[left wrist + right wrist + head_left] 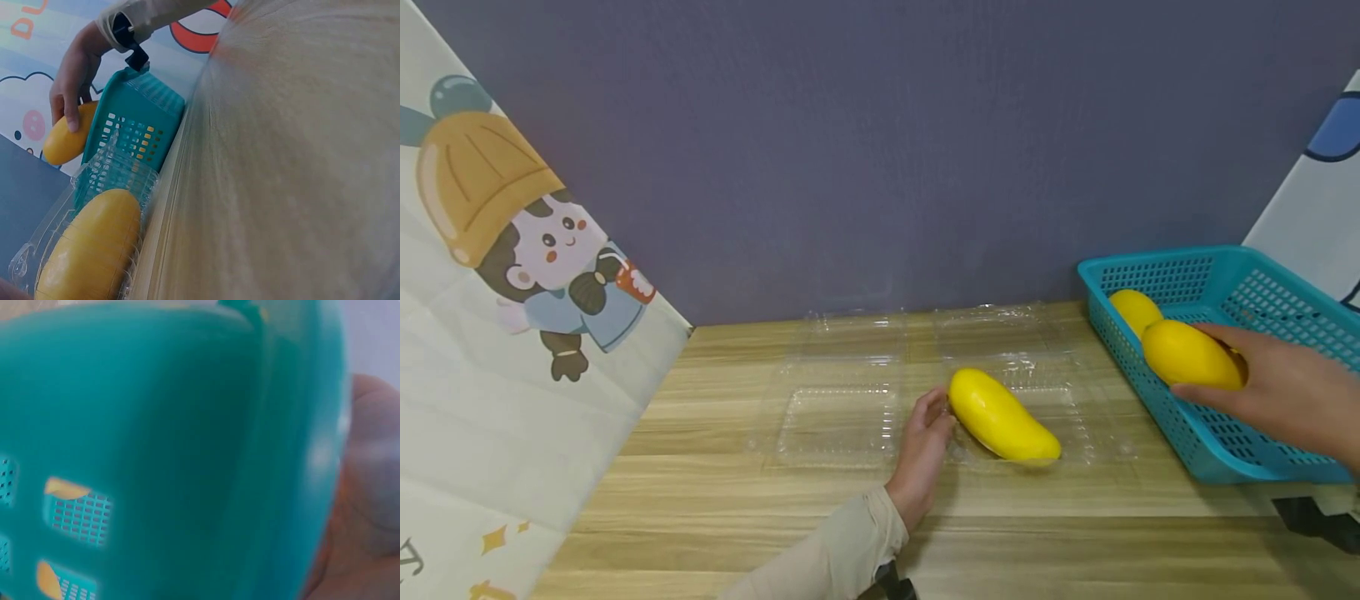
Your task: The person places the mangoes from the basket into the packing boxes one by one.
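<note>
While the right hand [1281,379] reaches in from the right side, it holds a yellow fruit [1187,354] over the blue-green basket [1236,279], thumb along the near side and fingers along the far side. From the left wrist, those fingers point downward around the fruit. Another yellow fruit [1133,310] lies inside the basket, partly hidden behind the held one.

The left arm comes up from the bottom edge in a pale sleeve [850,533], angled forward and to the right. Its left hand [921,454] rests at the left edge of the right-hand clear box [1063,408], fingers bent; whether they pinch the edge, I cannot tell. A long yellow mango [1000,414] lies slantwise in that box, just beside the fingertips. The other clear box [838,425] sits on the wooden table [700,517], left of the hand.
</note>
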The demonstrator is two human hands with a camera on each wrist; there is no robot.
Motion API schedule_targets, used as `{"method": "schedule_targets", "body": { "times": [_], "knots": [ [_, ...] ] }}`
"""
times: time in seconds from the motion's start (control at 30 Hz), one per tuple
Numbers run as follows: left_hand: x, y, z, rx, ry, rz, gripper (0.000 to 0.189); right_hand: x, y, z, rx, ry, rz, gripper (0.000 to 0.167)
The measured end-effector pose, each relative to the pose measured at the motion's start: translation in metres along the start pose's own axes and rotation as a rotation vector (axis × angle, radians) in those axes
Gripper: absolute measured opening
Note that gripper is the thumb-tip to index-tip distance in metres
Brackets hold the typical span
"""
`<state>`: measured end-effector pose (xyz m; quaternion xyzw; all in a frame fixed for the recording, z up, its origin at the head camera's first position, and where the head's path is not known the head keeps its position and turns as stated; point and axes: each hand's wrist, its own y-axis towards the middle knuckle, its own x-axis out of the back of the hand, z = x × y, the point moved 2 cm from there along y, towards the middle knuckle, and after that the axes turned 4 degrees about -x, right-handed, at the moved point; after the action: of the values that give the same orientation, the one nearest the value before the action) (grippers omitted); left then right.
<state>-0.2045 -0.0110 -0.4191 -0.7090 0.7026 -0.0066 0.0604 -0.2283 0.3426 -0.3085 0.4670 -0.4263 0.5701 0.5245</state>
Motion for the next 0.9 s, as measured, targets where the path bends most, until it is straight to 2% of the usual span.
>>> {"method": "schedule_targets", "body": {
  "times": [0.27, 0.57, 0.73, 0.9],
  "knots": [
    [0.0, -0.001, -0.001, -0.001, 0.008, 0.001, 0.05, -0.002, 0.0, 0.006, 0.011, 0.017, -0.018, 0.101],
    [0.0, -0.002, -0.001, -0.001, 0.007, -0.007, 0.051, -0.003, -0.002, 0.019, 0.031, -0.003, -0.075, 0.094],
    [0.0, -0.002, 0.0, 0.001, 0.007, -0.005, 0.05, -0.005, -0.003, 0.028, 0.041, 0.01, -0.09, 0.099],
    [0.0, -0.002, -0.001, 0.003, 0.001, -0.001, 0.05, -0.008, -0.006, 0.036, 0.038, 0.001, -0.153, 0.099]
  ]
}}
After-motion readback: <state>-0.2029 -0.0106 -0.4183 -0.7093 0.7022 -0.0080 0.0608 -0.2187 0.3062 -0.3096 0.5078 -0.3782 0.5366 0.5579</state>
